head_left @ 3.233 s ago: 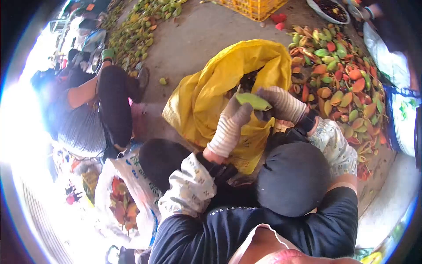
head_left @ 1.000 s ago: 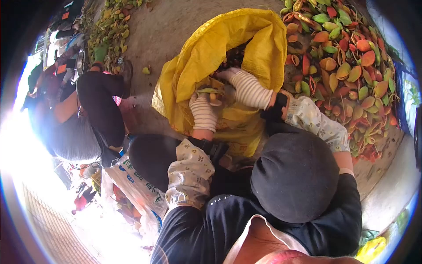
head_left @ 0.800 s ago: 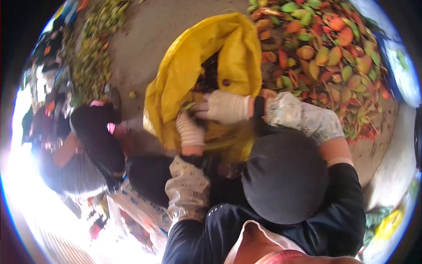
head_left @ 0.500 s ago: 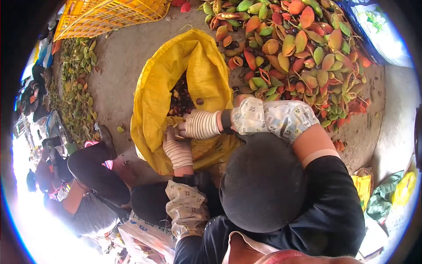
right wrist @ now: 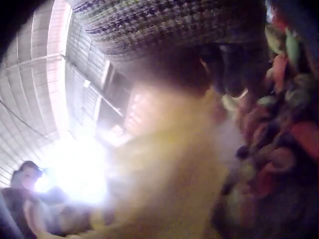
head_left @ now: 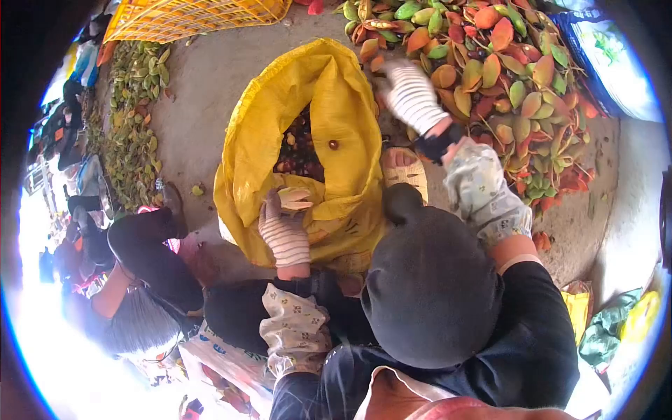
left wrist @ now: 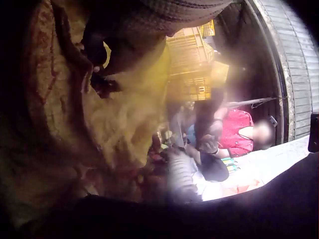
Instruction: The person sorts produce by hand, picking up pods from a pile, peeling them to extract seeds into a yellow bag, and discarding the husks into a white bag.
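Yellow sack (head_left: 343,122), left fingers (head_left: 271,204) holding pale pod (head_left: 297,198), right fingers (head_left: 387,82) blurred

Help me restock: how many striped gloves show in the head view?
2: one on the left hand, at the yellow sack; one on the right hand, near the pod pile. Others may be hidden.

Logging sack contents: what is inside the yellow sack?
Dark seeds lie inside the sack, and one sits apart on its inner fold. The left hand holds a pale pod over the near side. Whatever lies beneath the top seeds is covered.
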Demonstrator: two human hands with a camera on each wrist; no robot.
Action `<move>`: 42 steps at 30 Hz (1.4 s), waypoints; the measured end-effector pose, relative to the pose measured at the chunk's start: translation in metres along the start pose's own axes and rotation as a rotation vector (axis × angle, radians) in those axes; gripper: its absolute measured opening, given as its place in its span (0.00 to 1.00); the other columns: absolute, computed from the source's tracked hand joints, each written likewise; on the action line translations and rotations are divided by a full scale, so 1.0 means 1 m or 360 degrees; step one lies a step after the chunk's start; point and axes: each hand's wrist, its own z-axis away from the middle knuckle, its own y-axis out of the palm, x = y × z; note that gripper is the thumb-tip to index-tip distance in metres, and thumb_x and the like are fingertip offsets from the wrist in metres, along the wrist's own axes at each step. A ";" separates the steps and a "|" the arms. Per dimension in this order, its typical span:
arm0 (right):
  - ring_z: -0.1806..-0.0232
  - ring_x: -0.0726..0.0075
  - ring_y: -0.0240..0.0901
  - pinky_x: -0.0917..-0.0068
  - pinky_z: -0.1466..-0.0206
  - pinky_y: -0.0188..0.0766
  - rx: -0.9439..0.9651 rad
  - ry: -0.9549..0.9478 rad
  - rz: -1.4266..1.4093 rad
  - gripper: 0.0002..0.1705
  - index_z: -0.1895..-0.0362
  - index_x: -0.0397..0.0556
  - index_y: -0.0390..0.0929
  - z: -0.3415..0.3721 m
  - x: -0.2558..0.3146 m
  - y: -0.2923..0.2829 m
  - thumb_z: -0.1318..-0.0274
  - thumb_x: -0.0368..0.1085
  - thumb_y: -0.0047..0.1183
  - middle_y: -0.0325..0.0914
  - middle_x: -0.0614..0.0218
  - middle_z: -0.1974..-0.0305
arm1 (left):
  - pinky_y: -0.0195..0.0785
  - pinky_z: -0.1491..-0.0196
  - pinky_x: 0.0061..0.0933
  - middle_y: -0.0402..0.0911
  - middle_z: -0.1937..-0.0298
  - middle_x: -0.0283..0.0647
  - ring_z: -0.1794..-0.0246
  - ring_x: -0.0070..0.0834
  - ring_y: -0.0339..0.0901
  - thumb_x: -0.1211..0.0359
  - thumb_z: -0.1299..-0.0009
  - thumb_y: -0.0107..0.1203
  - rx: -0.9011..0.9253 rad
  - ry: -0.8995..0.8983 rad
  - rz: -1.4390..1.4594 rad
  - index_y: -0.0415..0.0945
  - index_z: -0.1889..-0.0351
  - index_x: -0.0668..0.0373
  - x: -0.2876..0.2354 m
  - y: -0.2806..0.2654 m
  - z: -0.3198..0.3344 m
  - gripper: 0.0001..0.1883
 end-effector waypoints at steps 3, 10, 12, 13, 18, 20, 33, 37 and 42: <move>0.59 0.42 0.76 0.53 0.56 0.74 0.0511 0.0475 0.0461 0.13 0.61 0.43 0.76 0.016 -0.051 0.010 0.53 0.33 0.51 0.78 0.48 0.62 | 0.73 0.54 0.35 0.79 0.56 0.43 0.54 0.33 0.77 0.67 0.36 0.59 0.0038 0.0401 -0.0456 0.75 0.53 0.63 -0.016 0.005 0.010 0.15; 0.56 0.43 0.76 0.52 0.55 0.73 0.0716 0.0485 0.0583 0.16 0.52 0.47 0.73 0.027 -0.062 0.025 0.45 0.36 0.47 0.79 0.46 0.59 | 0.73 0.56 0.29 0.81 0.59 0.41 0.59 0.31 0.79 0.71 0.39 0.59 -0.0338 0.0429 0.0134 0.76 0.54 0.65 -0.169 -0.066 0.121 0.16; 0.56 0.42 0.77 0.51 0.54 0.73 0.0735 0.0466 0.0498 0.17 0.57 0.46 0.75 0.025 -0.058 0.013 0.42 0.45 0.48 0.79 0.45 0.62 | 0.72 0.55 0.29 0.80 0.59 0.41 0.58 0.31 0.79 0.71 0.39 0.59 -0.0580 0.0570 -0.0100 0.75 0.53 0.66 -0.184 -0.105 0.149 0.16; 0.56 0.41 0.76 0.51 0.54 0.73 0.0759 0.0482 0.0495 0.18 0.57 0.46 0.75 0.025 -0.060 0.012 0.42 0.47 0.48 0.79 0.45 0.63 | 0.72 0.55 0.28 0.80 0.58 0.41 0.58 0.31 0.79 0.70 0.39 0.59 -0.0724 0.0617 -0.0261 0.75 0.53 0.66 -0.187 -0.126 0.161 0.17; 0.48 0.40 0.73 0.54 0.47 0.70 0.0806 0.0796 0.0438 0.25 0.41 0.47 0.71 0.015 -0.045 0.004 0.45 0.37 0.48 0.76 0.41 0.52 | 0.71 0.53 0.28 0.80 0.57 0.43 0.56 0.31 0.78 0.70 0.38 0.59 -0.1280 0.0549 -0.0901 0.74 0.50 0.66 -0.175 -0.213 0.207 0.19; 0.49 0.40 0.73 0.55 0.47 0.70 0.0747 0.0815 0.0396 0.28 0.39 0.48 0.70 0.014 -0.052 0.007 0.46 0.39 0.50 0.76 0.41 0.52 | 0.71 0.53 0.27 0.80 0.56 0.43 0.55 0.31 0.78 0.70 0.38 0.59 -0.1376 0.0454 -0.1044 0.73 0.49 0.66 -0.165 -0.236 0.219 0.19; 0.62 0.49 0.76 0.62 0.55 0.70 0.0764 0.0485 -0.0416 0.17 0.57 0.40 0.78 -0.002 -0.046 -0.009 0.45 0.39 0.51 0.79 0.47 0.63 | 0.68 0.49 0.26 0.79 0.51 0.46 0.50 0.30 0.76 0.69 0.37 0.58 -0.1111 0.0528 -0.1434 0.70 0.42 0.66 -0.175 -0.216 0.245 0.24; 0.62 0.46 0.79 0.59 0.58 0.73 0.1000 0.0235 -0.0582 0.17 0.62 0.42 0.80 -0.030 0.083 -0.040 0.47 0.43 0.52 0.80 0.48 0.66 | 0.66 0.45 0.28 0.72 0.42 0.48 0.43 0.34 0.71 0.68 0.35 0.56 -0.0282 0.0271 -0.0535 0.61 0.35 0.65 -0.187 -0.129 0.218 0.30; 0.67 0.70 0.79 0.71 0.64 0.75 0.1621 -0.0650 -0.1294 0.17 0.55 0.39 0.78 -0.029 0.216 -0.091 0.41 0.39 0.52 0.81 0.59 0.69 | 0.73 0.51 0.34 0.70 0.40 0.47 0.44 0.36 0.72 0.65 0.34 0.58 0.0022 0.0322 0.0493 0.55 0.31 0.64 -0.135 -0.044 0.128 0.35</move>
